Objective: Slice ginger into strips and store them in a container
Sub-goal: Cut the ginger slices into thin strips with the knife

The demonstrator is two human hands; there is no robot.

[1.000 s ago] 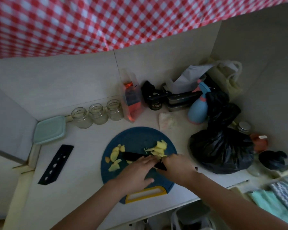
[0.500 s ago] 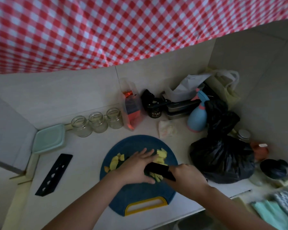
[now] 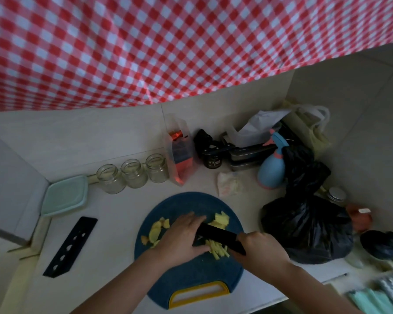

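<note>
A round blue cutting board (image 3: 191, 270) with a yellow handle lies on the counter in front of me. My right hand (image 3: 260, 250) grips the handle of a black knife (image 3: 216, 235), whose blade lies across the board. My left hand (image 3: 182, 239) presses down on ginger beside the blade; that ginger is hidden under the fingers. Thin cut ginger strips (image 3: 218, 249) lie just below the blade. Flat ginger slices (image 3: 156, 231) sit at the board's left, and another pile of slices (image 3: 220, 220) lies beyond the knife. A pale green lidded container (image 3: 65, 196) stands at the far left.
Three open glass jars (image 3: 132, 175) line the back wall. A black knife sheath (image 3: 70, 245) lies left of the board. A full black plastic bag (image 3: 309, 227), a blue spray bottle (image 3: 271, 168) and a clear box (image 3: 179, 150) crowd the right and back. A checked cloth (image 3: 168, 46) hangs overhead.
The view has tilted up. My left hand shifted up over the ginger, and the knife in my right hand moved from pointing left across the board to cutting beside my fingers.
</note>
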